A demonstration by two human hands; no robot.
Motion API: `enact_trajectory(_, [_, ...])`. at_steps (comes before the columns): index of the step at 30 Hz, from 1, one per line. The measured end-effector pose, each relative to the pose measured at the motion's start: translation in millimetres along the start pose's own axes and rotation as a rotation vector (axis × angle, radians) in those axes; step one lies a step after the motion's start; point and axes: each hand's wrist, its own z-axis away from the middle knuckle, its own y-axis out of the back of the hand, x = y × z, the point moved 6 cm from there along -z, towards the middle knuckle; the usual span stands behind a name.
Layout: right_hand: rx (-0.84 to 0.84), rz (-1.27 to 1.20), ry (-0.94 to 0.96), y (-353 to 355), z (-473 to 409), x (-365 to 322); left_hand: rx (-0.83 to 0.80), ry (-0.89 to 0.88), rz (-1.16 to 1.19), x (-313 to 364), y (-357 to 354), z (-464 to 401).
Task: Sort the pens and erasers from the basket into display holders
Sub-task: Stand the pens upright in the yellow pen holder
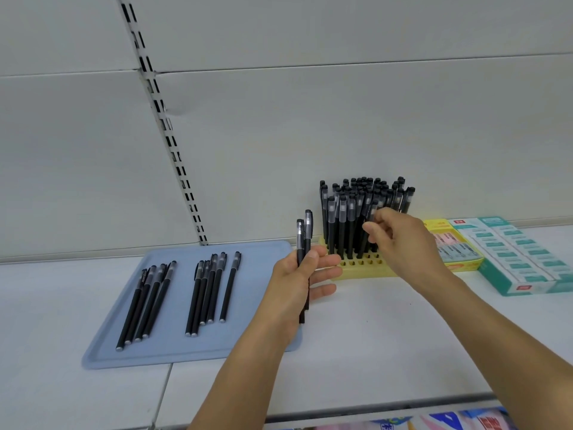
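Black capped pens fill the back rows of the yellow slotted plastic holder (pixel 366 268) on the white shelf (pixel 387 336). Right hand (pixel 403 240) pinches one black pen (pixel 367 225) in its fingers, steering it down into the pack; left hand (pixel 297 274) grips two spare black pens (pixel 304 237) upright. More lie on the blue flat tray (pixel 263 346). Front slots gape, so next comes a straight drop into a free hole. Eraser boxes (pixel 508 252) sit right; their print's unreadable.
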Motion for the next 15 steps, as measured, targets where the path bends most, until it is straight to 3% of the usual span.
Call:
enact_trajectory(5, [0.060,0.047,-0.050,8.8,6.6,0.6,-0.060,0.023,0.020,1.3,-5.2,3.8])
enact_trajectory(8, [0.115,-0.207,-0.044,16.5,20.2,-12.9,-0.127,0.026,0.034,3.2,-13.1,6.1])
enact_trajectory(12, [-0.195,-0.538,-0.011,4.4,26.0,-41.1,-0.276,0.014,-0.067,4.7,-33.1,9.1])
enact_trajectory(15, [-0.188,-0.634,-0.054,13.9,21.9,-38.4,-0.268,0.012,-0.139,2.5,-37.9,9.1])
